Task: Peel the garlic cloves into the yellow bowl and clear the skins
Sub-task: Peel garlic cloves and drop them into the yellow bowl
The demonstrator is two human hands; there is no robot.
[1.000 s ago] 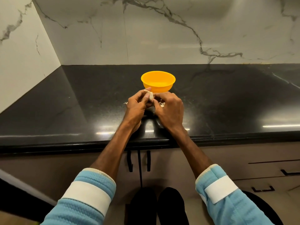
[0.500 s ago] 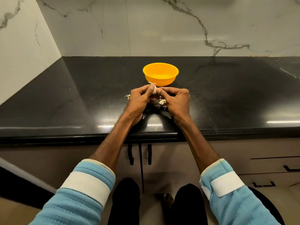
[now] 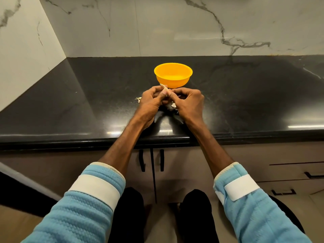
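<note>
A yellow bowl [image 3: 173, 74] stands on the black counter [image 3: 87, 102], just beyond my hands. My left hand [image 3: 152, 100] pinches a pale garlic clove [image 3: 165, 88] between thumb and fingers, its tip sticking up in front of the bowl. My right hand [image 3: 189, 102] meets it from the right, fingers curled in at the same clove. Small bits of garlic skin [image 3: 173, 105] lie on the counter between and under my hands, and another scrap of skin [image 3: 138, 99] lies left of my left hand. What is inside the bowl cannot be seen.
White marble walls close the counter at the back and on the left. The counter's front edge [image 3: 105, 140] runs below my wrists, with cabinet doors and drawers underneath.
The view has tilted down slightly. My hands stay joined on the clove in front of the bowl, with small finger shifts only.
</note>
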